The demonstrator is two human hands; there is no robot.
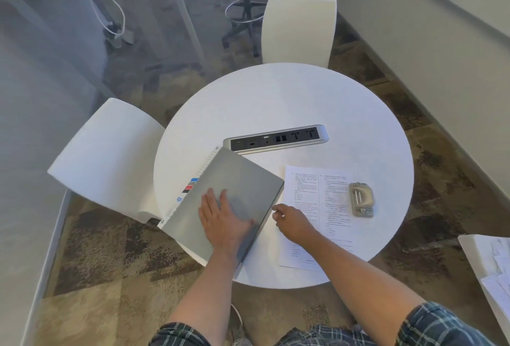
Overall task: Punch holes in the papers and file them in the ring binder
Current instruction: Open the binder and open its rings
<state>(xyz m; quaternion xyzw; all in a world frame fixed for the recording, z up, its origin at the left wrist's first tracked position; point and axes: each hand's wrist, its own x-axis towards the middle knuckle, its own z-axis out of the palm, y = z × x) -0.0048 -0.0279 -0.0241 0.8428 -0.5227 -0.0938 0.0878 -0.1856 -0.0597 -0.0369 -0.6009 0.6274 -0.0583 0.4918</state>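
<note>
- Round white bench (276,103) stands on patterned carpet, with two white chairs (110,152) drawn up at its far and left edges.
- Power and data strip (276,138), silver-framed with a black face, lies recessed near the bench centre, just beyond the binder's far corner.
- Ring binder (234,180), grey and closed, lies tilted on the left half of the bench; its near-left corner overhangs the rim, and an index sheet with blue and red tabs shows along its left edge.
- Papers (311,194), printed in two columns, lie flat just right of the binder, the near edge close to the bench rim.
- Hole punch (361,199), silver-grey, rests on the right part of the papers, well apart from both hands.
- Left hand (223,221) lies flat and open, fingers spread, pressed palm-down on the binder cover near its spine edge.
- Right hand (292,221) is loosely curled over the papers' left margin, fingertips at the binder's right edge; whether it pinches anything cannot be told.
- Loose sheets (494,263) lie on another white surface at the far right.
</note>
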